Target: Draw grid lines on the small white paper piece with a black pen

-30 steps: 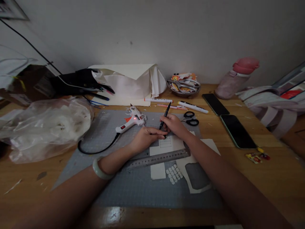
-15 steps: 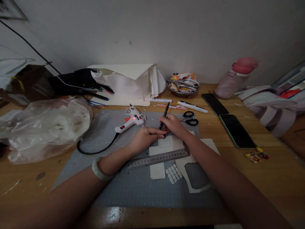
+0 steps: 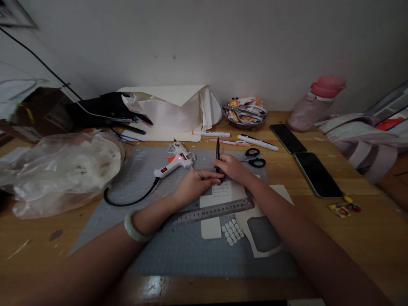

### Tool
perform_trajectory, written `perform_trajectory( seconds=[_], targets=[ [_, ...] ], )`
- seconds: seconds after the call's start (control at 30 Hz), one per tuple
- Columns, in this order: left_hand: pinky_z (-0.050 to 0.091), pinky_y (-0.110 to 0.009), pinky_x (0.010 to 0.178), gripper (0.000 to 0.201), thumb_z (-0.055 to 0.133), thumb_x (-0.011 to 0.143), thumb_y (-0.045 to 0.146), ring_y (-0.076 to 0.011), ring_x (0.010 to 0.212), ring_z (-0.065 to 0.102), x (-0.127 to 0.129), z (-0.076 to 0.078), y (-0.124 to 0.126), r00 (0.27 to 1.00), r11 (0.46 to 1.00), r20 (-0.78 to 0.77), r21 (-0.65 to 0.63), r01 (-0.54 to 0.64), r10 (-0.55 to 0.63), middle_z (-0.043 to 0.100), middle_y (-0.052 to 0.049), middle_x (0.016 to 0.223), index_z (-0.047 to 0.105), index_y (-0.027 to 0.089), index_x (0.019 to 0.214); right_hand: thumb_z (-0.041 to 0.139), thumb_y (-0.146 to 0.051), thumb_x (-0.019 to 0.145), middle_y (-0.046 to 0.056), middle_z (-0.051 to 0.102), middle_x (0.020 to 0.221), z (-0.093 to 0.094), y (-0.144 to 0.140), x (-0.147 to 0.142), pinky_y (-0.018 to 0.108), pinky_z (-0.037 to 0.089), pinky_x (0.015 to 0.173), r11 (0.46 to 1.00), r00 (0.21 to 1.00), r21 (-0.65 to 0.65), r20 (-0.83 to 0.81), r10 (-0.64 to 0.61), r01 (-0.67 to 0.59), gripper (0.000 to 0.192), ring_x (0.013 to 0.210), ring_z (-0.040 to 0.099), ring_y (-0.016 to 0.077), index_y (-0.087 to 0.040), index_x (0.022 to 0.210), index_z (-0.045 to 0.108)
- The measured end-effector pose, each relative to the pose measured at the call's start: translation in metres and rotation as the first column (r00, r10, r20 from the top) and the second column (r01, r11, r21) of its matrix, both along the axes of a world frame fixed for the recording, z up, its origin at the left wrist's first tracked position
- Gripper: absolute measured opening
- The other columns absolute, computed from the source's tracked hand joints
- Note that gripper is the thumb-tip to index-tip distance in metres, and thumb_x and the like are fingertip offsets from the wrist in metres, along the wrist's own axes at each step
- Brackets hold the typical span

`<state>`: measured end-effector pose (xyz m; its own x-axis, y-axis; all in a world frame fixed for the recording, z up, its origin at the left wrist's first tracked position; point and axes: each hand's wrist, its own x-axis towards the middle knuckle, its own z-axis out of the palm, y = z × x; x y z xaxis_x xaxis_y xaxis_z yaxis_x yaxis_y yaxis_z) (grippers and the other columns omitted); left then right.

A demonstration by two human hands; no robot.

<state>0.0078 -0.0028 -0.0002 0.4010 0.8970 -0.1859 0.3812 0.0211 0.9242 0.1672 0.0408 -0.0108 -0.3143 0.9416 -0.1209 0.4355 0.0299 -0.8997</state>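
Since a second ago, the black pen (image 3: 218,154) has swung from a rightward lean to nearly upright, its top now pointing at the markers in the upper middle of the frame; both hands have barely shifted.

At centre frame, the right hand (image 3: 233,168) has its fingers closed around the lower part of the pen, and the tip sits at the upper edge of the white paper piece (image 3: 221,190), just above the ruled lines drawn on it. The left hand (image 3: 195,184) lies flat and to the left, fingers curled narrow with the fingertips (image 3: 213,177) pressing on that same upper edge, touching or nearly touching the right hand's knuckles (the exact contact is hidden).

Judging by its look, the pen is light, stiff and smooth, best gripped low near the tip for control, as it is now. Thin and light, the paper would slide on the grey cutting mat (image 3: 159,250) unless pinned, and it creases easily, so flat pressure suits it better than a pinch.

Just below the hands, the steel ruler (image 3: 212,210) lies slanted across the paper, untouched. Up and left of the left hand rests a white glue gun (image 3: 174,163), and small black scissors (image 3: 256,158) lie right of the right hand.
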Motion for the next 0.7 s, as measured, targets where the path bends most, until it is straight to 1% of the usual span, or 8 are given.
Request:
perform_trajectory(
  seconds=[0.23, 0.37, 0.5, 0.7],
  targets=[
    [0.051, -0.024, 0.082, 0.025, 0.063, 0.079, 0.025, -0.0169, 0.087, 0.068, -0.0005, 0.0002, 0.0001, 1.0, 1.0, -0.016, 0.019, 0.018, -0.017, 0.078, 0.0, 0.098, 0.077, 0.023, 0.1, 0.048, -0.018, 0.079, -0.003, 0.05, 0.06, 0.0037, -0.0016, -0.001, 0.025, 0.033, 0.061, 0.999, 0.998, 0.027, 0.044, 0.041, -0.042, 0.019, 0.062, 0.045, 0.0126, -0.019, 0.06, 0.049],
    [0.05, -0.024, 0.077, 0.026, 0.063, 0.08, 0.027, -0.0164, 0.081, 0.067, -0.0011, -0.0001, 0.0003, 0.999, 0.999, -0.034, 0.025, 0.023, -0.022, 0.078, 0.0, 0.093, 0.076, 0.023, 0.102, 0.05, -0.021, 0.08, -0.003, 0.052, 0.061, 0.002, -0.0007, -0.0004, 0.025, 0.033, 0.062, 0.997, 0.994, 0.048, 0.086, 0.062, -0.066, 0.018, 0.062, 0.046, 0.013, -0.018, 0.063, 0.051],
    [0.05, -0.025, 0.071, 0.029, 0.063, 0.08, 0.028, -0.0155, 0.073, 0.065, -0.0018, -0.002, 0.0008, 0.998, 0.999, -0.047, 0.032, 0.032, -0.03, 0.078, -0.001, 0.088, 0.075, 0.02, 0.105, 0.051, -0.023, 0.081, -0.002, 0.052, 0.06, -0.001, 0.0012, 0.0, 0.026, 0.033, 0.063, 0.995, 0.993, 0.062, 0.093, 0.074, -0.08, 0.019, 0.061, 0.046, 0.0129, -0.018, 0.063, 0.052],
    [0.051, -0.025, 0.074, 0.028, 0.064, 0.079, 0.028, -0.0159, 0.077, 0.065, -0.0012, -0.0027, 0.0012, 1.0, 0.999, -0.009, 0.03, 0.027, -0.027, 0.078, -0.001, 0.094, 0.076, 0.021, 0.104, 0.053, -0.022, 0.08, -0.003, 0.054, 0.059, -0.0004, 0.0017, -0.0004, 0.025, 0.033, 0.061, 0.995, 0.995, 0.076, 0.078, 0.065, -0.071, 0.019, 0.061, 0.047, 0.0126, -0.018, 0.061, 0.052]
  ],
)
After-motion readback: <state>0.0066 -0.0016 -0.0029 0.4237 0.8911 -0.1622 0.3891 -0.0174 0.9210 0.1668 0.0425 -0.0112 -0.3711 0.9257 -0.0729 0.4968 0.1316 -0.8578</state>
